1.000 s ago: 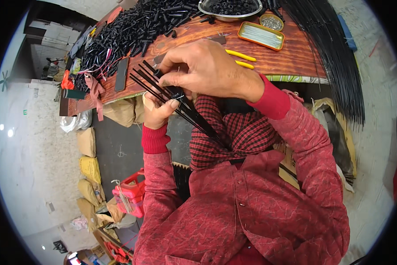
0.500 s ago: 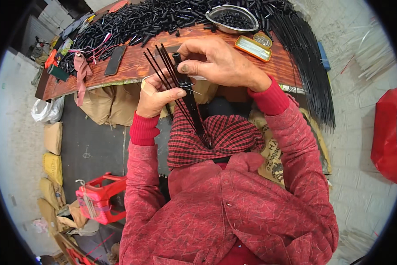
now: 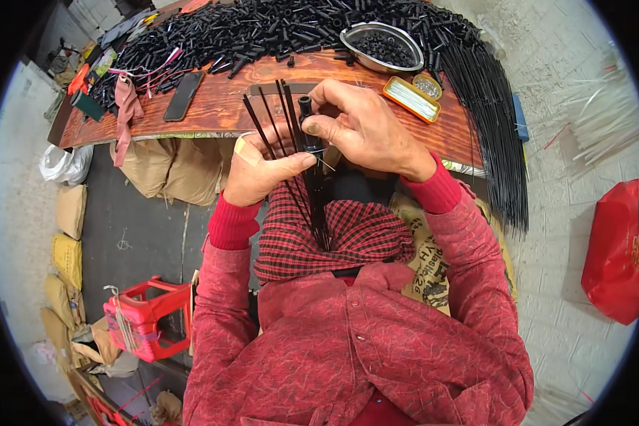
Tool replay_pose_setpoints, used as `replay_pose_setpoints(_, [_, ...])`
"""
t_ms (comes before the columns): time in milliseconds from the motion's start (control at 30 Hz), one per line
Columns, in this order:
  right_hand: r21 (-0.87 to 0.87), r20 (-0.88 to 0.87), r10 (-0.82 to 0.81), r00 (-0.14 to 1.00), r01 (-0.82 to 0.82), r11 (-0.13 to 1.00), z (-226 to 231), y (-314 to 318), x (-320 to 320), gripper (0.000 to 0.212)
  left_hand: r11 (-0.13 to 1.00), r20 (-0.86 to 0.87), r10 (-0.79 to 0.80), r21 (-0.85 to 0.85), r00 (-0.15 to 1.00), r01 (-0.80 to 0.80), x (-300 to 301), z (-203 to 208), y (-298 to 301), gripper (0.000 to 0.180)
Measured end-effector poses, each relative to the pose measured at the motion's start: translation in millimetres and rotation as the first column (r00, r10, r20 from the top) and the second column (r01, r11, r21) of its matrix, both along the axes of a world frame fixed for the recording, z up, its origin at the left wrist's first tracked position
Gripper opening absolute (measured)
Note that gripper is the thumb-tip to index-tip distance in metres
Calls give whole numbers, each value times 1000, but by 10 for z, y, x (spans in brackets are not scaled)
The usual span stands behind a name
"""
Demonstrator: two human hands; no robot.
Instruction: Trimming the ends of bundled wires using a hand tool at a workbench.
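Note:
My left hand point(image 3: 262, 169), with a tan plaster near the thumb, is closed round a bundle of thin black rods point(image 3: 318, 213). Several rods fan out above its fingers, and the lower ends reach down to the checked cloth point(image 3: 291, 245) over my lap. Beside them a black tube point(image 3: 305, 108) stands nearly upright, its hollow end up. My right hand point(image 3: 369, 128) pinches this tube between thumb and fingers, just above my left thumb. Fine pale wire-like pieces point(image 3: 325, 160) stick out from the tube next to the left thumb tip.
On the wooden table point(image 3: 227, 103) lie a heap of short black tubes point(image 3: 248, 35), a metal bowl point(image 3: 383, 67) of small black parts, a yellow-rimmed tray point(image 3: 412, 99), a phone point(image 3: 184, 96) and long black rods point(image 3: 486, 128) overhanging the right edge. A red stool point(image 3: 149, 312) stands at left.
The view has shifted slightly. Both hands sit a little lower and further right in it, still holding the rods and tube. The tube is more upright, and the rod tops are spread wider.

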State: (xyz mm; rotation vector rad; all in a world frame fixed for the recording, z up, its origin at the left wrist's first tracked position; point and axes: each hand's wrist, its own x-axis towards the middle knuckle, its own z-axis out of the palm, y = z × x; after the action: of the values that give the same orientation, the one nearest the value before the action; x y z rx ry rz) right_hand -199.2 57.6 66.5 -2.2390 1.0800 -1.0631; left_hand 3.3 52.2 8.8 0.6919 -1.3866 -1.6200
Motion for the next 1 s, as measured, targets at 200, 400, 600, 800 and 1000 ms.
replay_pose_setpoints(200, [-3, 107, 40, 993, -40, 999, -60, -116, 15, 23, 998, 84, 57, -25, 995, -56, 21, 91, -34, 40])
replay_pose_setpoints(400, [-19, 89, 101, 991, -99, 995, -143, -294, -61, 23, 997, 101, 30, -73, 994, -23, -16, -15, -153, 38])
replay_pose_setpoints(600, [100, 214, 96, 972, -120, 988, -219, -376, -28, 23, 998, 27, 27, -54, 999, -25, -23, -98, -204, 39])
replay_pose_setpoints(800, [-119, 185, 90, 979, -69, 991, -281, -446, 146, 23, 994, 92, 82, -79, 992, -75, 76, -62, -200, 37])
replay_pose_setpoints(1000, [-140, 222, 89, 971, -59, 988, -341, -492, 284, 22, 982, 114, 175, -91, 978, -165, 182, -132, -203, 35])
